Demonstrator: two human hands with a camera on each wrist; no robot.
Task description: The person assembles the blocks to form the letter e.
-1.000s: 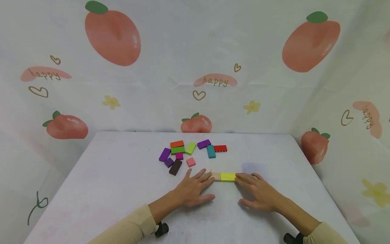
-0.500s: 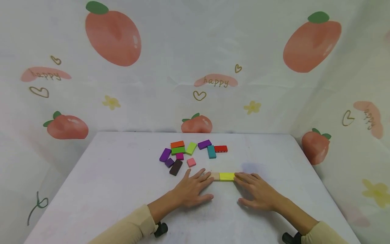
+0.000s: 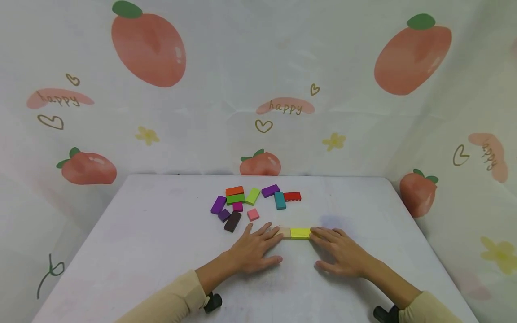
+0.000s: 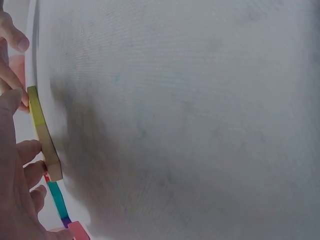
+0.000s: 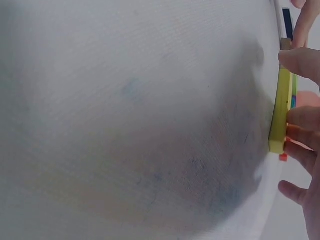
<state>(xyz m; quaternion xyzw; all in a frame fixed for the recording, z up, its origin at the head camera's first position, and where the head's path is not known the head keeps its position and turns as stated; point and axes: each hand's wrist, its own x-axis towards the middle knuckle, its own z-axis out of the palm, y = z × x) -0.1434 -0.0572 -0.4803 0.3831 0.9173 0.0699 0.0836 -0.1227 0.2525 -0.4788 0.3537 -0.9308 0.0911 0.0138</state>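
Two flat blocks lie end to end on the white table, a beige block (image 3: 286, 232) on the left and a yellow block (image 3: 300, 233) on the right. My left hand (image 3: 255, 251) rests palm down with spread fingers, its fingertips on the beige block and covering its left end. The extended fingertips of my right hand (image 3: 343, 253) touch the yellow block and hide its right end. Both thumbs stretch inward, apart from the blocks in the head view. In the left wrist view the beige block (image 4: 48, 150) and yellow block (image 4: 36, 106) meet in one line.
Beyond my left hand is a loose group of coloured blocks, among them a dark brown block (image 3: 232, 221), a pink block (image 3: 253, 214) and a green block (image 3: 235, 198). A teal block (image 3: 280, 200) and a red block (image 3: 292, 196) lie farther right. A printed curtain (image 3: 218, 89) hangs behind.
Both hands and the beige and yellow blocks have shifted very slightly left and away from me. The coloured blocks behind stay in place.
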